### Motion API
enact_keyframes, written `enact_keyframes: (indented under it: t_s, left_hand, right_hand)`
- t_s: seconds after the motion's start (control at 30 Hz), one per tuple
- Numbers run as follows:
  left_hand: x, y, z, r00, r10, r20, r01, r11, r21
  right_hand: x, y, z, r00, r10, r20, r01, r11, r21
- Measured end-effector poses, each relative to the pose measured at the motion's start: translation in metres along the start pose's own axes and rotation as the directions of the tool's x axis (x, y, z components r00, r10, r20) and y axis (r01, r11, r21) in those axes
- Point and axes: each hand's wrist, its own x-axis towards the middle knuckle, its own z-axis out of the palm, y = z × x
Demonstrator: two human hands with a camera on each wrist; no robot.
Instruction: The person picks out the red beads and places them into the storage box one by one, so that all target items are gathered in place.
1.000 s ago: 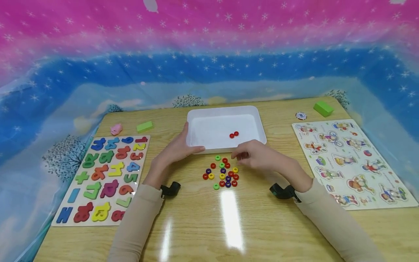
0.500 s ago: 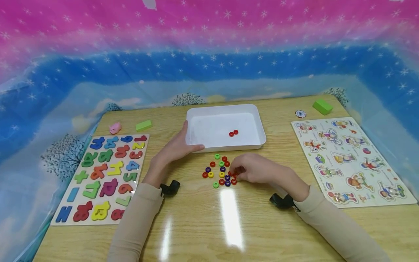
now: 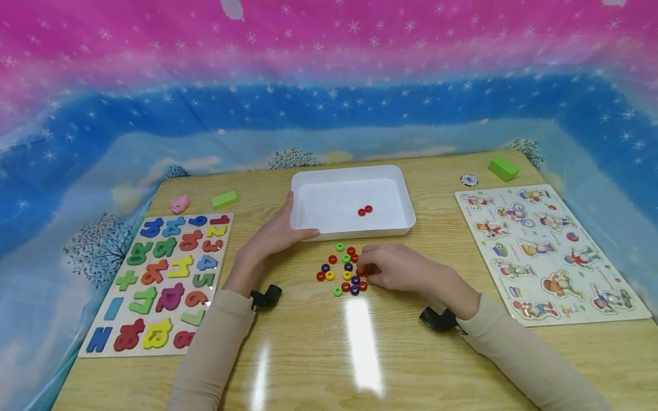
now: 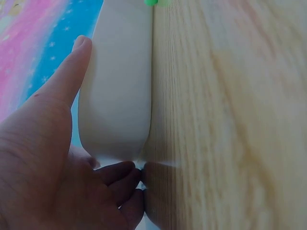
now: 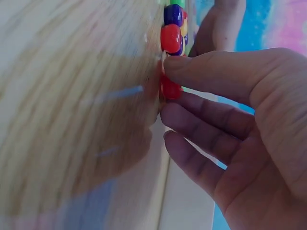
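Observation:
The white plastic tray (image 3: 354,228) stands at the back middle, with two red ring beads (image 3: 365,210) lying in it. My left hand (image 3: 275,231) grips its near left corner, thumb along the front rim and fingers at the side; the left wrist view shows the tray wall (image 4: 117,86) between thumb and fingers. In front of the tray lies a loose group of red, yellow, green and purple beads (image 3: 346,275). At the right side of this group my right hand (image 3: 393,265) pinches a red bead (image 5: 171,88) between thumb and fingers, low at the table top.
A number puzzle board (image 3: 169,279) lies on the left, partly under the left sleeve. Beyond it are a pink pig figure (image 3: 180,204) and a green block (image 3: 225,199). On the right lie a picture puzzle board (image 3: 550,257), a poker chip (image 3: 469,180) and another green block (image 3: 504,168).
My right hand has come from the tray's front edge toward me, down to the right side of the beads, and now pinches a red bead. The left hand stays on the tray.

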Motion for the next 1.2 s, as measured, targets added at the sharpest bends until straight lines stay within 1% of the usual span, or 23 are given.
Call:
enact_keyframes:
  t_s: [0.2,0.33,0.47,0.53,0.6,0.67,0.77,0.8,0.9,0.97,1.03,1.2]
  left_hand:
    - [0.001,0.000,0.000,1.000,0.001,-0.004,-0.001,1.000,0.009]
    - [0.001,-0.001,-0.001,1.000,-0.002,-0.016,0.002,1.000,0.012]
    - [0.001,-0.002,0.000,1.000,-0.010,-0.025,0.011,1.000,0.013]
    - [0.000,-0.002,0.000,1.000,-0.011,-0.020,0.011,1.000,0.016]
    - [-0.001,-0.001,0.000,1.000,-0.017,-0.015,0.017,1.000,0.019]
    - [-0.001,0.000,0.001,1.000,-0.014,-0.010,0.015,1.000,0.022]
    - [0.000,0.001,0.002,1.000,-0.015,-0.009,0.015,1.000,0.017]
    - [0.000,0.001,0.002,1.000,-0.014,-0.008,0.014,1.000,0.013]
    - [0.000,0.001,0.003,1.000,-0.011,-0.005,0.011,1.000,0.011]
    - [0.000,0.001,0.003,1.000,-0.013,-0.006,0.013,1.000,0.011]
    - [0.000,0.001,0.003,1.000,-0.014,-0.008,0.014,1.000,0.014]
    - [0.000,-0.001,0.001,1.000,-0.019,-0.014,0.020,0.999,0.031]
  right_hand:
    - [0.002,0.004,-0.012,0.999,0.000,-0.037,0.003,0.996,0.089]
    - [0.008,0.008,-0.024,0.996,0.002,-0.086,0.009,0.992,0.129]
    - [0.019,0.018,-0.035,0.985,-0.003,-0.170,0.025,0.991,0.130]
    - [0.024,0.026,-0.041,0.978,0.006,-0.206,0.019,0.993,0.120]
    - [0.029,0.034,-0.047,0.973,0.031,-0.228,-0.002,0.992,0.126]
    - [0.034,0.044,-0.052,0.970,0.070,-0.233,-0.036,0.989,0.144]
    - [0.041,0.061,-0.055,0.962,0.158,-0.225,-0.120,0.978,0.171]
    - [0.043,0.067,-0.055,0.957,0.188,-0.221,-0.152,0.973,0.172]
    - [0.048,0.081,-0.053,0.947,0.242,-0.213,-0.210,0.965,0.160]
    - [0.051,0.087,-0.051,0.944,0.254,-0.212,-0.227,0.963,0.145]
    - [0.055,0.091,-0.048,0.945,0.248,-0.214,-0.224,0.966,0.128]
    - [0.062,0.092,-0.043,0.948,0.237,-0.212,-0.224,0.971,0.083]
